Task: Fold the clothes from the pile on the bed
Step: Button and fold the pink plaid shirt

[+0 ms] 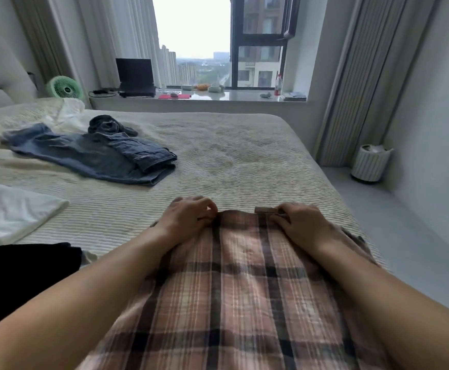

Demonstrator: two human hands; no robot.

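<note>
Shirt: a pink plaid shirt (234, 276) lies flat on the bed (244, 156), right in front of the person and running away toward its far edge. Spread smooth like this, it looks set up for a clean fold.

Left hand: the left hand (188, 217) sits at the shirt's far left corner, fingers curled in and pinching the cloth edge. A grip, not a flat press.

Right hand: the right hand (300, 222) is at the far right corner, fingers bent and clamped on the edge beside a small brown tab (266, 209). I cannot tell whether the fingertips touch the tab.

Why this hold: both corners taken at once, level with each other. My read is that this keeps the edge straight, either for tugging it taut or for bringing it back toward the body.

Jeans: jeans (92, 153) lie loose, well apart to the far left, with a dark garment (108, 125) bunched on top. They look unfolded.

White pile: white cloth (12, 209) sits at the left edge, with a black garment (23, 271) just nearer.

Stage: a guess, but the shirt is mid-fold and more clothes are waiting.
</note>
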